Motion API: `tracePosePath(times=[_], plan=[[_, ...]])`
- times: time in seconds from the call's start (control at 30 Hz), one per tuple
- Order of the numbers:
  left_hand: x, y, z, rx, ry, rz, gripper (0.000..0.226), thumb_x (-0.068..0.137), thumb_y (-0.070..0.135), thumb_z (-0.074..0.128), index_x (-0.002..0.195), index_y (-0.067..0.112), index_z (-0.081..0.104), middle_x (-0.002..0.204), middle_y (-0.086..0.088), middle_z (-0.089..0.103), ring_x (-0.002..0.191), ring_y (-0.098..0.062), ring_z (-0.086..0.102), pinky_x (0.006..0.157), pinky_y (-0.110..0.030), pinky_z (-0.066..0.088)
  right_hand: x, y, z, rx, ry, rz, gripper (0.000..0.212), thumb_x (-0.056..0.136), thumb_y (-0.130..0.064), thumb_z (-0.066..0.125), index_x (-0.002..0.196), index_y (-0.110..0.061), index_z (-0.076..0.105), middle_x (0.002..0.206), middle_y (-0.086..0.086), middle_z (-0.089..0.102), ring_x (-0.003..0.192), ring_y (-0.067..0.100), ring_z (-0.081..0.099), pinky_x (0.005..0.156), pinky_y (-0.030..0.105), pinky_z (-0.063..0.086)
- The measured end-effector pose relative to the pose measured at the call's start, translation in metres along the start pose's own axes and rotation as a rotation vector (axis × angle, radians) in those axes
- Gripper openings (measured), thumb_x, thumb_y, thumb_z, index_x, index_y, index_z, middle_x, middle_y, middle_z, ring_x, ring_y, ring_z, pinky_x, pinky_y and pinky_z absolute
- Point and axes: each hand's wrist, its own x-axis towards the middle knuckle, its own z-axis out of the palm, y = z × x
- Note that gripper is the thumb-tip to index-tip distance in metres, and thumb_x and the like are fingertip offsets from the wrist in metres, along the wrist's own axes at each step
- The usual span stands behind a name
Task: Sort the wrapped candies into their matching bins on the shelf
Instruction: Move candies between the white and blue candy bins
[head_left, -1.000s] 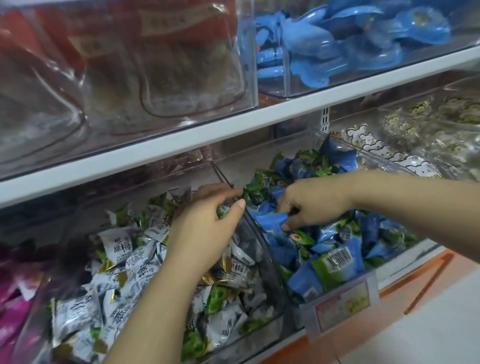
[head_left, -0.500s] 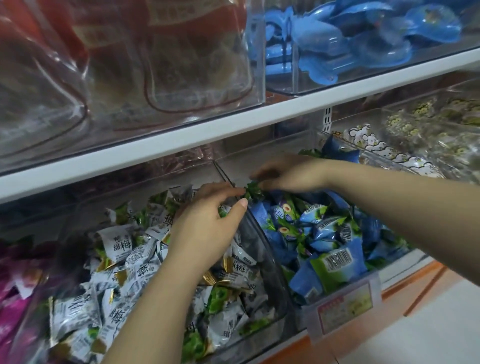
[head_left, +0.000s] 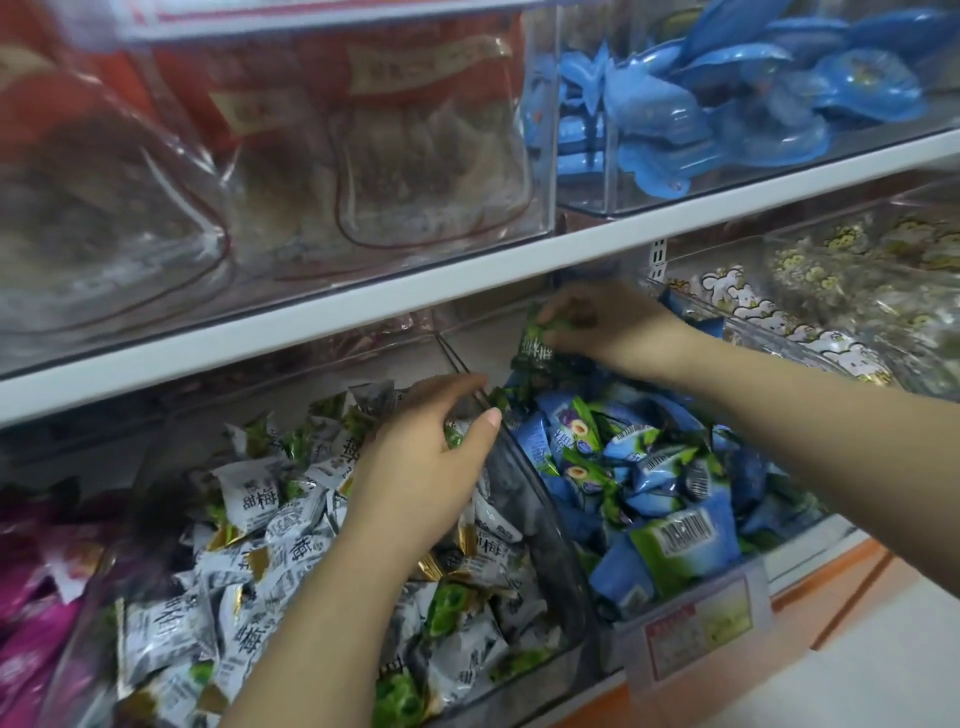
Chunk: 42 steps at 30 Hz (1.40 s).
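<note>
Two clear bins sit side by side on the lower shelf. The left bin (head_left: 540, 525) holds white-and-green wrapped candies (head_left: 260, 504); the right bin (head_left: 691, 623) holds blue-and-green wrapped candies (head_left: 649, 478). My right hand (head_left: 613, 327) is raised at the back of the right bin and pinches a dark green wrapped candy (head_left: 535, 345) by its top edge. My left hand (head_left: 431, 467) rests over the white candies against the divider wall, its fingers curled round a small green wrapped candy (head_left: 453, 435).
Above the white shelf board (head_left: 363, 306) stand a bin of red-labelled bags (head_left: 363, 156) and a bin of blue packets (head_left: 727, 104). Pink packets (head_left: 31, 597) lie far left, patterned packets (head_left: 852, 270) far right. A price tag (head_left: 696, 629) hangs on the right bin's front.
My right hand left the blue candies at the front, reached to the back of the right bin and lifted a dark green candy. My left hand stayed at the divider.
</note>
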Motion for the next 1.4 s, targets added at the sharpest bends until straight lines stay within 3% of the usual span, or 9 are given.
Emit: tracePosePath(times=[0.1, 0.2, 0.37, 0.6, 0.73, 0.93, 1.17, 1.3, 1.4], plan=[[-0.001, 0.01, -0.001, -0.155, 0.122, -0.045, 0.038, 0.092, 0.044, 0.051, 0.129, 0.04, 0.05, 0.097, 0.002, 0.065, 0.066, -0.008, 0.056, 0.047, -0.007, 0.034, -0.019, -0.021, -0.008, 0.363, -0.007, 0.006, 0.021, 0.08, -0.008, 0.072, 0.089, -0.021, 0.06, 0.092, 0.002, 0.066, 0.083, 0.01, 0.063, 0.076, 0.018, 0.053], [-0.002, 0.02, -0.004, -0.311, 0.179, -0.029, 0.035, 0.089, 0.043, 0.054, 0.124, 0.038, 0.051, 0.096, 0.029, 0.057, 0.079, 0.021, 0.053, 0.06, 0.004, 0.035, -0.032, -0.044, -0.001, 0.484, -0.098, -0.081, 0.025, 0.076, 0.002, 0.073, 0.088, -0.015, 0.058, 0.083, 0.01, 0.064, 0.075, 0.012, 0.061, 0.069, 0.014, 0.051], [0.003, 0.014, -0.004, -0.371, 0.256, -0.094, 0.037, 0.087, 0.038, 0.061, 0.124, 0.034, 0.057, 0.101, 0.024, 0.062, 0.09, 0.01, 0.057, 0.067, -0.002, 0.041, -0.027, -0.043, 0.01, 0.54, -0.182, -0.069, 0.016, 0.082, -0.006, 0.069, 0.091, -0.016, 0.06, 0.086, 0.006, 0.067, 0.079, 0.016, 0.066, 0.081, 0.028, 0.055], [0.009, 0.0, -0.009, -0.449, 0.34, -0.178, 0.017, 0.093, 0.026, 0.058, 0.097, 0.041, 0.05, 0.061, 0.032, 0.058, 0.051, 0.02, 0.051, 0.046, 0.001, 0.037, 0.013, -0.007, 0.027, 0.047, -0.269, -0.06, 0.039, 0.087, -0.011, 0.065, 0.126, -0.009, 0.057, 0.115, 0.003, 0.064, 0.094, 0.005, 0.059, 0.081, 0.005, 0.045], [0.012, -0.003, -0.007, -0.444, 0.311, -0.17, 0.02, 0.094, 0.028, 0.056, 0.095, 0.044, 0.044, 0.055, 0.047, 0.048, 0.045, 0.021, 0.047, 0.045, 0.0, 0.036, 0.032, 0.003, 0.055, -0.155, -0.358, -0.093, 0.042, 0.087, -0.012, 0.064, 0.129, -0.01, 0.055, 0.126, 0.004, 0.06, 0.11, 0.012, 0.056, 0.092, 0.018, 0.043], [0.016, -0.01, -0.005, -0.48, 0.322, -0.206, 0.021, 0.093, 0.03, 0.057, 0.111, 0.039, 0.051, 0.057, 0.039, 0.056, 0.044, 0.018, 0.048, 0.043, -0.001, 0.035, 0.042, 0.013, 0.08, -0.361, -0.465, -0.087, 0.013, 0.085, -0.011, 0.063, 0.082, -0.021, 0.057, 0.085, -0.01, 0.051, 0.087, 0.011, 0.049, 0.067, 0.018, 0.032], [0.011, -0.006, -0.007, -0.457, 0.315, -0.225, 0.03, 0.093, 0.029, 0.058, 0.122, 0.028, 0.053, 0.056, 0.032, 0.059, 0.042, 0.014, 0.049, 0.041, -0.001, 0.036, 0.036, 0.008, 0.048, -0.282, -0.211, -0.165, 0.013, 0.08, -0.025, 0.073, 0.088, -0.016, 0.07, 0.086, -0.006, 0.064, 0.084, 0.009, 0.057, 0.066, 0.021, 0.039], [-0.002, 0.004, -0.016, -0.288, 0.335, -0.181, 0.045, 0.091, 0.039, 0.057, 0.134, 0.03, 0.049, 0.113, 0.013, 0.064, 0.072, 0.005, 0.055, 0.055, -0.003, 0.039, 0.008, -0.009, 0.019, -0.203, -0.093, -0.142, 0.011, 0.079, -0.031, 0.074, 0.077, -0.027, 0.064, 0.07, -0.02, 0.057, 0.067, 0.001, 0.052, 0.058, 0.009, 0.035], [-0.019, 0.011, -0.03, -0.225, 0.358, -0.115, 0.041, 0.092, 0.037, 0.057, 0.131, 0.026, 0.053, 0.08, 0.004, 0.067, 0.049, 0.004, 0.05, 0.044, -0.006, 0.033, -0.027, -0.025, 0.008, -0.101, 0.015, -0.143, 0.017, 0.079, -0.027, 0.074, 0.073, -0.026, 0.058, 0.069, -0.014, 0.058, 0.064, 0.002, 0.052, 0.059, 0.013, 0.037]])
